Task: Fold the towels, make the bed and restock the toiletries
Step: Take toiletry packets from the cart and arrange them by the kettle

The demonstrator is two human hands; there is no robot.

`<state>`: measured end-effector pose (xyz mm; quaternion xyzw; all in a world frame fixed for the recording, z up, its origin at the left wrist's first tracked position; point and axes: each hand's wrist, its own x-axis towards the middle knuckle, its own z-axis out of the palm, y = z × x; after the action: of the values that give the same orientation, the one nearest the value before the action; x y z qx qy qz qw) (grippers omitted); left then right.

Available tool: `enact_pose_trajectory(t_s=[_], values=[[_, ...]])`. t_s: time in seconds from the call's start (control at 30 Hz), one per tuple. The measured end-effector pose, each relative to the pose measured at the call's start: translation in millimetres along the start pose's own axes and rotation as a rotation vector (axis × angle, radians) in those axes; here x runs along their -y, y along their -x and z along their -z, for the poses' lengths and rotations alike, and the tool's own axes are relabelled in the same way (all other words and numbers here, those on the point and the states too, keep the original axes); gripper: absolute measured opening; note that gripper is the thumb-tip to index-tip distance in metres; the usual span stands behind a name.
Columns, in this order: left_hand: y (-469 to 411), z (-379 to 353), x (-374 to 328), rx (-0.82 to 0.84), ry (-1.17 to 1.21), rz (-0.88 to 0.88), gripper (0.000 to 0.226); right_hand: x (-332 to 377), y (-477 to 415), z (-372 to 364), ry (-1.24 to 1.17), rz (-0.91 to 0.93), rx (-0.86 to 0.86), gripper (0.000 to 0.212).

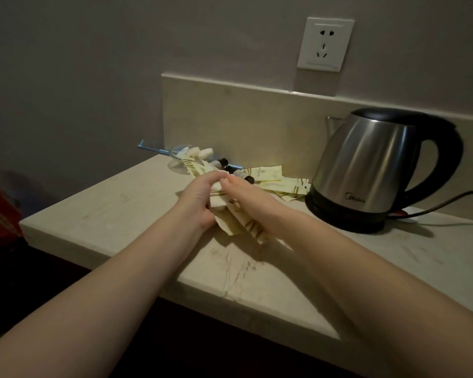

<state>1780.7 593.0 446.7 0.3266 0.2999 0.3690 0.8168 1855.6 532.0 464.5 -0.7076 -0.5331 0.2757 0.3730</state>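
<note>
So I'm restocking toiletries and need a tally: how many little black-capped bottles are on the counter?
3: a bottle near the clear dish, a bottle just right of it, a bottle by the right hand. The sachets may hide more.

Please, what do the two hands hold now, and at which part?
Both hold a bunch of pale yellow toiletry packets. The left hand grips its left edge, the right hand its upper right part; the lower ends stick out free.

Sachets (271,177) lie on the counter (120,208), left of the kettle (372,170).
</note>
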Motion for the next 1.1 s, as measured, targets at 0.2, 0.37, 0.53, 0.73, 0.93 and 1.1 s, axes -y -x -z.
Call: enact_pose_trajectory(t_s=[0.2, 0.37, 0.53, 0.73, 0.93, 1.1], values=[[-23, 1, -10, -0.138, 0.028, -0.133, 0.006, -60, -64, 66, 0.728, -0.052, -0.261, 0.046], [-29, 11, -12, -0.156, 0.069, -0.150, 0.013, -80, -97, 64, 0.856, -0.208, -0.081, 0.055], [-30, 11, -12, -0.171, 0.062, -0.181, 0.013, -91, -101, 65, 0.828, -0.227, -0.283, 0.061], [-31, 11, -11, -0.186, 0.043, -0.183, 0.022, -81, -102, 62, 0.575, -0.227, -0.440, 0.035], [-29, 9, -11, -0.186, 0.031, -0.218, 0.025, -46, -78, 63, 0.250, 0.041, -0.712, 0.034], [-14, -1, -8, -0.093, 0.087, -0.237, 0.013, 9, -36, 48, -0.337, 0.119, -0.627, 0.017]])
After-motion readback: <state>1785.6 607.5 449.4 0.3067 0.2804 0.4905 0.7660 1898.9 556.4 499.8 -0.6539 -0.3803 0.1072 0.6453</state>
